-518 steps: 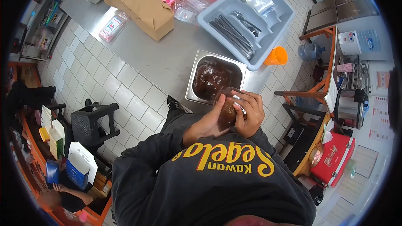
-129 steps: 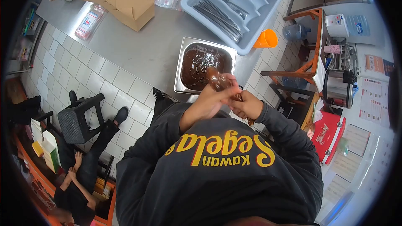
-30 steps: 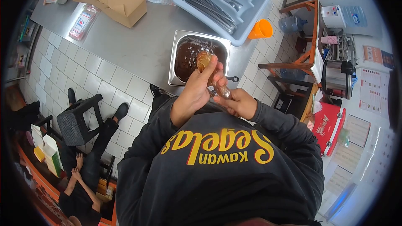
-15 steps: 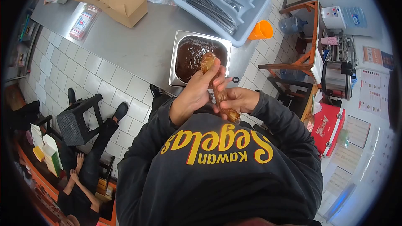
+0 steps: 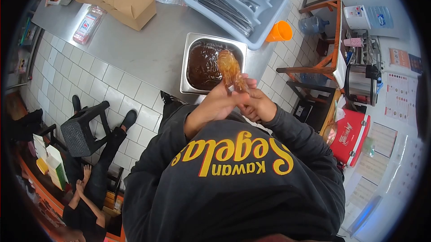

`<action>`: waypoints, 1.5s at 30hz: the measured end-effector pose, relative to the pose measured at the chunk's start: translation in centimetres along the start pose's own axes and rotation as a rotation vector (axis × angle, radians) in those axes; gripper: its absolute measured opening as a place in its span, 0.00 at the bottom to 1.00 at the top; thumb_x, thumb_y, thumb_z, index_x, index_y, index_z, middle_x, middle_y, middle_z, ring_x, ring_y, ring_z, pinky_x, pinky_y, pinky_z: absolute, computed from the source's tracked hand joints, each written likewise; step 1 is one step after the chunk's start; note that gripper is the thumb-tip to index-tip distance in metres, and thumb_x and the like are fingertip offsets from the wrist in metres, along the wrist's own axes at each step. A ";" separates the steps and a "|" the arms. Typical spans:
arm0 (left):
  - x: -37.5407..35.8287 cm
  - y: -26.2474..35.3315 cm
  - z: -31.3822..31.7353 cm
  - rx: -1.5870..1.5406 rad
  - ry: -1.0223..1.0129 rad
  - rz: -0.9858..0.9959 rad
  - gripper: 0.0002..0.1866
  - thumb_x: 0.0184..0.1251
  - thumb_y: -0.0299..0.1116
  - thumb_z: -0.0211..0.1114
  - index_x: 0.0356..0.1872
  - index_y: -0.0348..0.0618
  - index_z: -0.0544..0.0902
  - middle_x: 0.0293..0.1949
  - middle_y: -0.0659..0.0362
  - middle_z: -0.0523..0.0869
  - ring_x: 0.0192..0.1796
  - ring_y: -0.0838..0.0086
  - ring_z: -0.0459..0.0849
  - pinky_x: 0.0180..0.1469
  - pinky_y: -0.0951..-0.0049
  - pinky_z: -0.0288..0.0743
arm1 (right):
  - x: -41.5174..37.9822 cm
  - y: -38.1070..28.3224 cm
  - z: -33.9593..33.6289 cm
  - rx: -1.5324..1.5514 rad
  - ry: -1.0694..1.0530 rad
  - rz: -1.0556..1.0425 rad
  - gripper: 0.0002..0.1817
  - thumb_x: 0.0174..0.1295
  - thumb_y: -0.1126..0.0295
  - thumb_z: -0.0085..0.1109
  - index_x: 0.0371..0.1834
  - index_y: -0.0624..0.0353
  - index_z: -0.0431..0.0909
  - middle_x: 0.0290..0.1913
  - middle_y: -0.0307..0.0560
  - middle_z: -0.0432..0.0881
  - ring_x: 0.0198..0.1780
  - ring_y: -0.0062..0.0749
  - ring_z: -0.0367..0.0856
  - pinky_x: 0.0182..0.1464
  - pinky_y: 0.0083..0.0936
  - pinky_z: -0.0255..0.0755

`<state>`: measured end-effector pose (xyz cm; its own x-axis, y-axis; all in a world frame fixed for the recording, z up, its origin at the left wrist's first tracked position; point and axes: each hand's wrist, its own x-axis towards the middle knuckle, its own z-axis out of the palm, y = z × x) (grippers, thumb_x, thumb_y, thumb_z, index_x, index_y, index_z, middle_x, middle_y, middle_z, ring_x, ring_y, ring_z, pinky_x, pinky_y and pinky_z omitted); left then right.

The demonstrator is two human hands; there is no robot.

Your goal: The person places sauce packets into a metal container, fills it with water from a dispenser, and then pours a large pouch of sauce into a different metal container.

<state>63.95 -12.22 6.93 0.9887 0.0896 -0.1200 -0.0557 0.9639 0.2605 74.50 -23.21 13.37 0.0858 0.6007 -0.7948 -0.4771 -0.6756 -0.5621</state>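
Observation:
A clear plastic bag with amber-brown contents (image 5: 229, 65) rises from between my hands, its rounded, bulging end over the near right part of a metal pan. My left hand (image 5: 211, 109) is closed around the bag's gathered lower part from the left. From the right, my right hand (image 5: 261, 104) pinches the same gathered plastic, its fingers curled against the left hand. Just beyond them, the square metal pan (image 5: 184, 72) holds a dark brown, glossy sauce (image 5: 202, 65). Part of the bag is hidden behind my fingers.
On the steel table (image 5: 134, 53) are a grey cutlery tray (image 5: 269, 22), an orange cup (image 5: 281, 31), a cardboard box (image 5: 134, 11) and a plastic-wrapped pack (image 5: 88, 25). A black stool (image 5: 83, 130) and a seated person (image 5: 90, 197) are at left. A red case (image 5: 350, 139) stands at right.
The bag has gone from lying slanted across both hands to having its bulging end upright over the pan. My right hand has come up beside my left, around the gathered plastic.

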 end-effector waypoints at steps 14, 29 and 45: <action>-0.2 -0.7 0.3 0.330 0.327 -0.007 0.12 0.66 0.36 0.60 0.43 0.38 0.76 0.32 0.58 0.82 0.37 0.77 0.79 0.43 0.78 0.71 | 1.6 2.9 1.9 -0.646 0.282 -0.309 0.16 0.66 0.60 0.43 0.39 0.64 0.74 0.27 0.57 0.77 0.26 0.49 0.76 0.32 0.37 0.70; 0.3 0.6 -0.6 -0.225 0.222 -0.197 0.15 0.72 0.38 0.49 0.23 0.46 0.68 0.18 0.63 0.68 0.33 0.72 0.74 0.50 0.67 0.67 | 1.2 2.7 1.7 -1.046 0.255 -0.429 0.20 0.67 0.53 0.44 0.38 0.61 0.72 0.28 0.62 0.77 0.29 0.59 0.76 0.32 0.46 0.69; 1.3 0.7 -1.7 -0.610 0.191 -0.219 0.11 0.71 0.29 0.45 0.25 0.46 0.65 0.18 0.68 0.61 0.26 0.79 0.64 0.52 0.71 0.64 | -0.4 1.5 1.3 -0.848 0.176 -0.226 0.20 0.67 0.53 0.47 0.39 0.62 0.73 0.26 0.58 0.78 0.29 0.54 0.78 0.33 0.39 0.70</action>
<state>64.97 -11.01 5.37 0.9472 -0.1356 -0.2905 0.0195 0.9288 -0.3700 72.66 -23.91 13.11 0.2657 0.7308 -0.6287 0.3685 -0.6796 -0.6343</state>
